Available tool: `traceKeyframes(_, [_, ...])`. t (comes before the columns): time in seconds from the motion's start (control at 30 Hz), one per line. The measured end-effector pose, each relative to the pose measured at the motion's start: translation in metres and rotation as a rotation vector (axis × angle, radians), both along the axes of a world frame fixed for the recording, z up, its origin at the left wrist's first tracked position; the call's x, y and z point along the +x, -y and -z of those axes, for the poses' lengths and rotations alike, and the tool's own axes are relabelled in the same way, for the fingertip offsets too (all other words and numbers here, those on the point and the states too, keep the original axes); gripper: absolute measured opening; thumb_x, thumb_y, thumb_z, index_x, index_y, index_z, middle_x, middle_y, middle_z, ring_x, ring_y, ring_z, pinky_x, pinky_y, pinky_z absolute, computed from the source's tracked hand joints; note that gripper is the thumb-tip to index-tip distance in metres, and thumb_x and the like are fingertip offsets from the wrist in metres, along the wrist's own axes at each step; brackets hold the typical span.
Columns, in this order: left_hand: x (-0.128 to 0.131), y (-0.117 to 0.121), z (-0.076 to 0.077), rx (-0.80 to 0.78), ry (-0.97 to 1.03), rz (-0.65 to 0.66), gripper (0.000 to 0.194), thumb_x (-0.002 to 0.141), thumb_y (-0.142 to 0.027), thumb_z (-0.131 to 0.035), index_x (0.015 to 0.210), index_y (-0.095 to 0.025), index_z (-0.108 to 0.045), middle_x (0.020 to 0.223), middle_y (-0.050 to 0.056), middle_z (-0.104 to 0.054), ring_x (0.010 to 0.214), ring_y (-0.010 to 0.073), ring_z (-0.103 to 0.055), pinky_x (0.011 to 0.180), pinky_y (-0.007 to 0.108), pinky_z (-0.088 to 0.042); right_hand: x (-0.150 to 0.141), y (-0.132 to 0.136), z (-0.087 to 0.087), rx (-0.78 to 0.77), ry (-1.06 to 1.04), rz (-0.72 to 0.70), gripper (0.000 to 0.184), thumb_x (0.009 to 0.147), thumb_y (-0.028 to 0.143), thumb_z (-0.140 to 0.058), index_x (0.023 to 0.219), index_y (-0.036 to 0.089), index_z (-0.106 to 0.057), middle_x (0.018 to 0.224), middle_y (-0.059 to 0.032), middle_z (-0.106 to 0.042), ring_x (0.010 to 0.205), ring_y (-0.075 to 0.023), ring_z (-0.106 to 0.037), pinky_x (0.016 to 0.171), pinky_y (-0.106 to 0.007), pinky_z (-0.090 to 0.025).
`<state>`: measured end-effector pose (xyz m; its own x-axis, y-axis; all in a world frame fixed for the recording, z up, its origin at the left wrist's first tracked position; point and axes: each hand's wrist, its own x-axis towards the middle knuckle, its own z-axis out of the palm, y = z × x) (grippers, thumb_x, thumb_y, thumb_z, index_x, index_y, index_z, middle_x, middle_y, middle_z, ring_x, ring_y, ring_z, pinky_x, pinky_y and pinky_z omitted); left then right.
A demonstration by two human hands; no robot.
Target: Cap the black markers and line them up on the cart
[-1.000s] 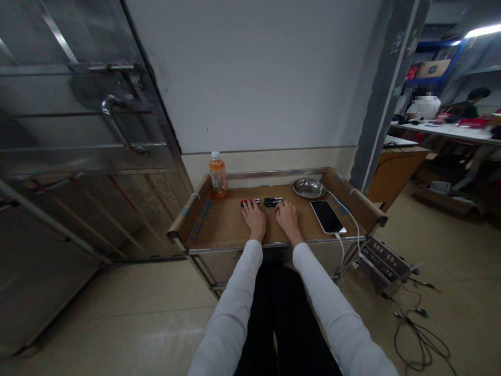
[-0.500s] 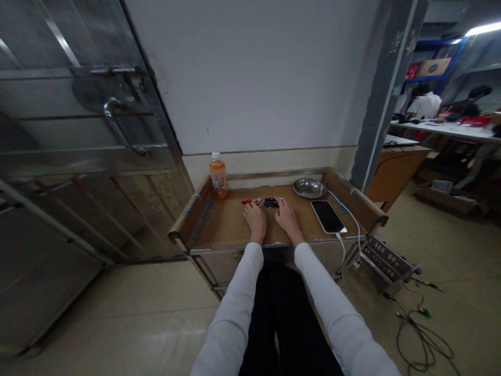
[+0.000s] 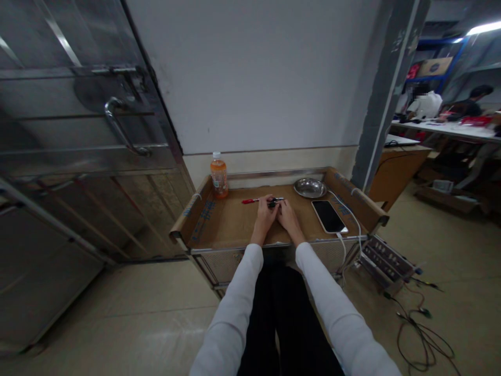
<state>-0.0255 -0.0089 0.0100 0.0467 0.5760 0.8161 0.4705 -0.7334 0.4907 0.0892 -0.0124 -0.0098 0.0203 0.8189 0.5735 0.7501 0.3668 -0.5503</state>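
Here the left hand (image 3: 264,211) and right hand (image 3: 287,213) meet at the black pens (image 3: 273,203) on the cardboard (image 3: 230,222), probably to steady such slim things; fingers curl, but whether either grip is closed can't be told. The red pen (image 3: 249,201) lies left, the phone (image 3: 327,216) right, apparently leaving working room.

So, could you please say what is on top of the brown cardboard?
A bottle, a red-ended pen, a metal dish, a phone, a white cable and black pens, partly hidden by the left hand and right hand. Whatever the hands cover cannot be seen.
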Motion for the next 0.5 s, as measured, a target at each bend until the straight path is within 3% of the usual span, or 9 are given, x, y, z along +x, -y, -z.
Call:
traceKeyframes(0.2, [-0.004, 0.001, -0.003, -0.023, 0.13, -0.016, 0.03, 0.087, -0.033, -0.057, 0.111, -0.018, -0.049, 0.106, 0.01, -0.053, 0.091, 0.0172, -0.059, 0.076, 0.031, -0.054, -0.001, -0.004, 0.003, 0.051, -0.06, -0.081, 0.022, 0.085, 0.013, -0.042, 0.102, 0.018, -0.055, 0.103, -0.0106, -0.06, 0.096, -0.0208, -0.057, 0.09, -0.036, -0.046])
traceKeyframes(0.5, [-0.01, 0.001, -0.006, -0.093, 0.213, -0.129, 0.024, 0.09, -0.03, -0.053, 0.11, -0.017, -0.053, 0.105, 0.009, -0.056, 0.088, 0.0159, -0.06, 0.08, 0.032, -0.052, 0.0, -0.004, 0.0, 0.011, -0.048, -0.097, 0.027, 0.084, 0.011, -0.042, 0.104, 0.017, -0.058, 0.108, -0.0114, -0.061, 0.103, -0.0199, -0.057, 0.095, -0.035, -0.044])
